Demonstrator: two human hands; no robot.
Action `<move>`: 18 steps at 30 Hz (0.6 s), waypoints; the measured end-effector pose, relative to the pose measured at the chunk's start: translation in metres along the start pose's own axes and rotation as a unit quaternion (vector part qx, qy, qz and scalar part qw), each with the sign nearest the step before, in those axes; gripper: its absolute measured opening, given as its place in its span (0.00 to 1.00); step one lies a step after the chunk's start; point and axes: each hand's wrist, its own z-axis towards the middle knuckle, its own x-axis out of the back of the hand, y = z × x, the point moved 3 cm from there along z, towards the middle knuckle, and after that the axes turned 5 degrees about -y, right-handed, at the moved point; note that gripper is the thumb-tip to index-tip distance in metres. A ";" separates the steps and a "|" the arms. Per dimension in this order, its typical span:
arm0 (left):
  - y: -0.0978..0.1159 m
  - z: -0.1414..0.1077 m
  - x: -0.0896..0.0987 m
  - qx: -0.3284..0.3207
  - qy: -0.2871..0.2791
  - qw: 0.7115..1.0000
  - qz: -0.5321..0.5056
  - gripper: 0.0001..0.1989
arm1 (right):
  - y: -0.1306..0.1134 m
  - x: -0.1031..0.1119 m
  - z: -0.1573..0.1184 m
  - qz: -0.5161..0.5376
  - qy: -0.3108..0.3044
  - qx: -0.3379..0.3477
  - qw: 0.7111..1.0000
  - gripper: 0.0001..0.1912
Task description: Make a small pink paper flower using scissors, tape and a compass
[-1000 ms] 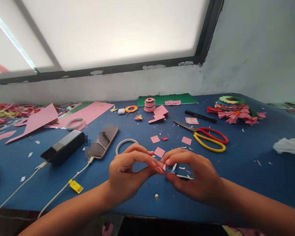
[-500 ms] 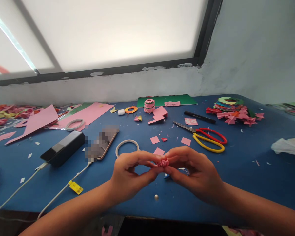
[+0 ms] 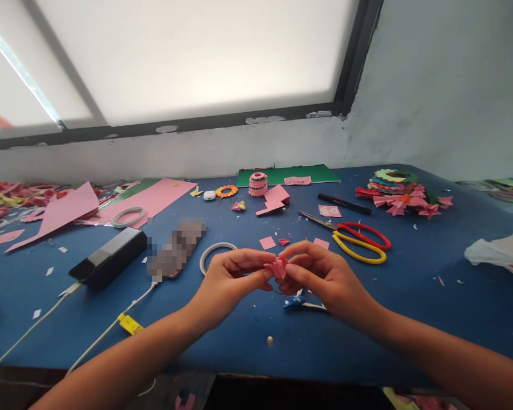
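Folded pink piece point(image 3: 277, 267): pos. btwn left grip point(image 3: 231, 279) & right grip point(image 3: 325, 279), at the fingertips, dead ahead of the person; appears held clear of the bench point(image 3: 359, 347) (one view only, so ht. can't be told).
Left grip: narrow; thumb & forefinger pinch the piece from its L side. Piece lies to the R of this grip.
Right grip: narrow; thumb tip on the near face at the R edge, forefinger arched over the far side. Piece lies to the L of this grip.
Nearer hand: neither; both in contact w/ the piece.
Long axis: not clear; piece is compact, approx. as wide as tall. Pleat tips splay L & up.
Pleats: thin matt paper by its look, several sharp ridges, pointed ends, fan-like outline.
Pink square point(image 3: 267, 243): flat cut paper, crisp edges, on bench just beyond the grips; another, partly hid. by the R forefinger, lies to its R.
Blue-and-white tool point(image 3: 294, 302): on bench, nearer the person than the R fingertips, partly covered by that hand; type n/a.
Bead point(image 3: 270, 340): small, round, pale; near the front edge.
Tape ring point(image 3: 202, 259): thin, whitish, flat on bench beyond the L hand, partly covered by it.
Scissors point(image 3: 337, 229): metal blades, smooth red & yellow loops; beyond the R hand, tips pointing L & away.
Crimped stack point(image 3: 258, 184): pink & green, toothed rims, hollow top; far side, well apart from both grips.
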 end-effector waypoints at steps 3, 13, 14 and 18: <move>-0.002 0.003 0.000 0.025 -0.014 0.999 0.022 0.09 | 0.004 0.003 0.002 -0.073 0.014 0.002 0.997 0.07; 0.013 0.020 0.043 -0.045 0.055 0.907 0.415 0.11 | 0.009 0.008 0.011 -0.352 -0.055 -0.020 0.934 0.06; 0.013 0.021 0.050 -0.033 0.045 0.889 0.455 0.12 | 0.010 0.009 0.012 -0.378 -0.059 -0.013 0.924 0.06; 0.005 0.023 0.074 0.059 -0.040 0.832 0.550 0.27 | 0.017 0.014 0.014 -0.439 -0.055 0.003 0.897 0.06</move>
